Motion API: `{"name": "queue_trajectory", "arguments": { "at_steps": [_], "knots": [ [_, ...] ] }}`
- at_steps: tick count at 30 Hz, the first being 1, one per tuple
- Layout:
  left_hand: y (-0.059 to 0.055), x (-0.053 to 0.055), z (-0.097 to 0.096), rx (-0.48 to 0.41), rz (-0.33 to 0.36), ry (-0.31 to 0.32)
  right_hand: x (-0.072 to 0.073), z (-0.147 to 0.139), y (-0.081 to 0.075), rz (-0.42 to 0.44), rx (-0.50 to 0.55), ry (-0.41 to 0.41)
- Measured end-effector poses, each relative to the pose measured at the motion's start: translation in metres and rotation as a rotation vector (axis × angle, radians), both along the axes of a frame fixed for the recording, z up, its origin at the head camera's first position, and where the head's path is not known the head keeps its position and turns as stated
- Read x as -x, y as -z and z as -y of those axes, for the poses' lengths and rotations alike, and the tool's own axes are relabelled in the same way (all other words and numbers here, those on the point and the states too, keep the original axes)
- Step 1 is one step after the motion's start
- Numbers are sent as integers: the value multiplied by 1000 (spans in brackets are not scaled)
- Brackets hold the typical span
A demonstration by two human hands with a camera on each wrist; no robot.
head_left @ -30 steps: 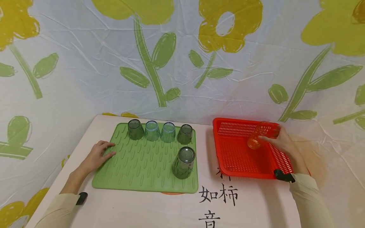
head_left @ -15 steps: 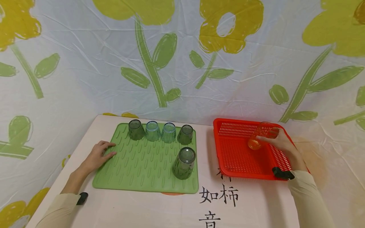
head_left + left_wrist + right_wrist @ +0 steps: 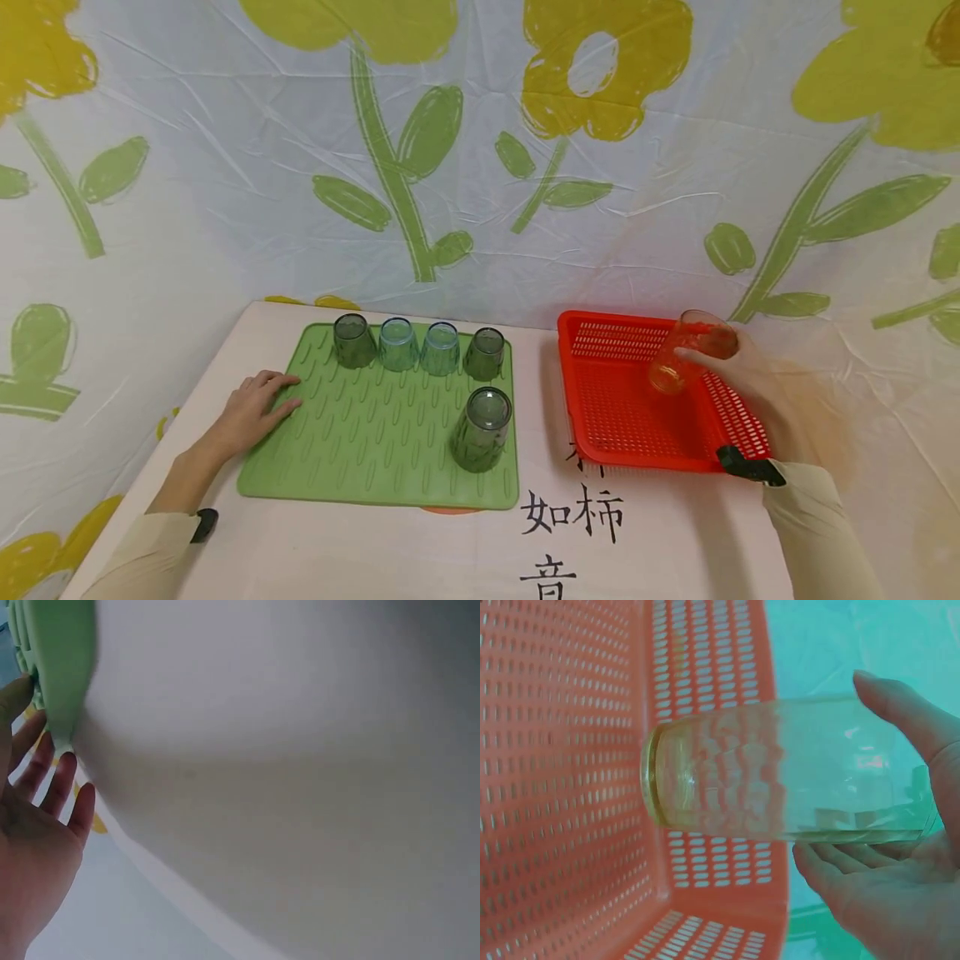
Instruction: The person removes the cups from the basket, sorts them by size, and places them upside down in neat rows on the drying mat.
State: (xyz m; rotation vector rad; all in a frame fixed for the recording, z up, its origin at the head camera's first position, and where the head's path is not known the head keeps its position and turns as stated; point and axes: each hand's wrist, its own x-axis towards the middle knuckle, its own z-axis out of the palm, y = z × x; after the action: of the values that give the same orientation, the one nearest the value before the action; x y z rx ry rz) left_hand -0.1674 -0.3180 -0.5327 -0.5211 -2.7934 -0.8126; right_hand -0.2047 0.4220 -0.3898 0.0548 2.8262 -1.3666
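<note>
My right hand (image 3: 742, 371) holds a yellowish see-through drinking glass (image 3: 686, 354), tilted, at the back right of the red plastic basket (image 3: 637, 460). In the right wrist view the thumb lies along one side of the glass (image 3: 735, 772) and the fingers along the other, its narrower end towards the basket. My left hand (image 3: 258, 408) rests at the left edge of the green ridged mat (image 3: 360, 450), fingers spread and relaxed. In the left wrist view its fingertips lie right at the edge of the mat (image 3: 64, 667).
Along the mat's back edge stand two dark glasses (image 3: 354, 342) (image 3: 484, 355) with two blue ones (image 3: 398, 344) (image 3: 440, 350) between them. A taller dark glass (image 3: 480, 433) stands upside down near the mat's right edge. Behind the table hangs a flowered cloth (image 3: 285, 233).
My right hand has lifted the yellowish glass slightly, and the top of it sits higher over the basket. My left hand stays at the mat's edge.
</note>
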Motion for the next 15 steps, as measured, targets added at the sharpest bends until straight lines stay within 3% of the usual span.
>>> {"name": "queue_trajectory", "arguments": {
  "at_steps": [8,15],
  "knots": [
    [2,-2,5,54,-58,58,-24,13,-8,-20,75,47],
    [4,-2,10,74,-55,52,-46,31,-11,-49,87,124]
  ]
}}
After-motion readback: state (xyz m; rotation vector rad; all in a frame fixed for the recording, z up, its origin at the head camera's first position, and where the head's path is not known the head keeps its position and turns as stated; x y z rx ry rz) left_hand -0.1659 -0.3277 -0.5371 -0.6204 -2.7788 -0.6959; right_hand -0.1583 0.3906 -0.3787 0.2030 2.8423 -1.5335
